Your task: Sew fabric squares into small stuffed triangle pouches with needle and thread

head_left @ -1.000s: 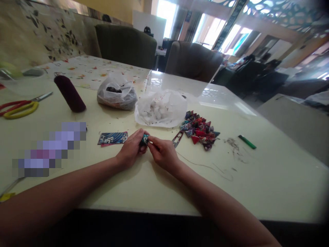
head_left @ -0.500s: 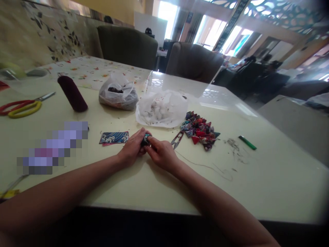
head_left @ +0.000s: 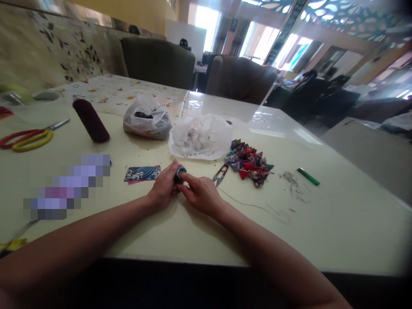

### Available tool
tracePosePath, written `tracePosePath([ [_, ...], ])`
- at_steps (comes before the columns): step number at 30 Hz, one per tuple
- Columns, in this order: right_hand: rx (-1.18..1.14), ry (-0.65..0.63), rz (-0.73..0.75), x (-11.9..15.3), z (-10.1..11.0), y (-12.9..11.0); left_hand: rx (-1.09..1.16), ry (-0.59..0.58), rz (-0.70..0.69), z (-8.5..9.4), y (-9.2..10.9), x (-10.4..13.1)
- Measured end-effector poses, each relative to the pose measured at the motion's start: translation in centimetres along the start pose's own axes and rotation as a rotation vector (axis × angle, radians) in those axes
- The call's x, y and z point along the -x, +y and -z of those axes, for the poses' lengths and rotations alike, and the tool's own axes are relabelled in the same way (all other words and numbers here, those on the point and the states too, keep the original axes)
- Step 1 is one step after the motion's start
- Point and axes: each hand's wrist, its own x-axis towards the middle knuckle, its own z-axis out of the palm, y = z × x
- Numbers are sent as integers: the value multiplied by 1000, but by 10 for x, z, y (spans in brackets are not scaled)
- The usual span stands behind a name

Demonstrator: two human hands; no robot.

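Note:
In the head view, my left hand (head_left: 163, 185) is closed around a small dark fabric piece (head_left: 180, 172) with a teal and white pattern. The thumb is up along its far side. My right hand (head_left: 202, 191) grips the near side, with the index finger pressed at the fabric's rounded opening and the thumb beneath. Left of the hands lies a flat blue wave-print cloth (head_left: 141, 173) with a pink edge under it. Thread snips (head_left: 221, 174) rest just right of the hands, and a loose thread (head_left: 254, 205) trails across the table from there.
A pile of stuffed fabric triangles (head_left: 249, 163) lies to the right, near a green-handled cutter (head_left: 308, 176). Behind are a bag of white stuffing (head_left: 199, 138) and another plastic bag (head_left: 146, 122). A maroon thread cone (head_left: 92, 121) and scissors (head_left: 34, 138) lie left on the table (head_left: 193, 240).
My right index finger has shifted into the fabric's opening, which now shows as a rounded rim. Both hands have moved slightly left, and the view has shifted a little.

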Motion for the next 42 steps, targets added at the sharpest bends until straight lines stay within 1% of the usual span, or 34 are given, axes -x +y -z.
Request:
tracePosePath([
  [2,-23,9,9,0,1,1,19,6,1,-1,0,0],
  [5,-56,89,63,0,0,3,45,14,6,-2,4,-4],
  [7,-37,125,72,1,-2,4,46,19,-3,-1,6,-6],
  [9,-5,100,52,1,-3,4,15,21,-21,-1,6,-6],
  [11,-8,38,23,1,-4,2,-24,21,-38,0,5,-3],
  [13,-58,-19,-5,0,-3,0,-54,19,-50,0,2,0],
  [15,-115,-43,-29,-1,-2,-1,-49,14,-45,-1,1,2],
  [18,-139,-23,-26,-3,-1,0,-19,6,-21,-3,2,0],
  [21,-92,46,-4,-2,-1,1,8,0,-16,-3,4,-4],
  [23,-65,70,-13,-2,-1,1,-15,-15,-11,-2,5,-5],
  [25,-99,43,-37,-2,-2,-1,-70,-18,-15,0,3,-3],
  [27,-201,-8,-68,-3,-2,-3,-111,-2,-38,2,-1,-2],
  [30,-342,-49,-77,-4,-3,-2,-104,11,-54,4,-6,-4],
  [32,-389,0,-43,-6,-3,4,-46,3,-29,4,-6,-9],
  [33,-406,57,-31,-7,-2,8,-8,-8,-14,3,-4,-12],
  [35,-419,219,-51,-13,0,19,56,-34,13,3,1,-17],
  [37,-365,361,-110,-22,5,33,101,-52,37,3,8,-21],
  [38,-304,394,-138,-28,8,39,121,-58,51,4,10,-22],
  [39,-223,390,-157,-35,11,45,140,-61,61,4,13,-23],
  [40,-132,361,-174,-43,14,50,156,-62,67,5,14,-23],
  [42,33,254,-205,-61,17,58,173,-63,74,6,16,-24],
])
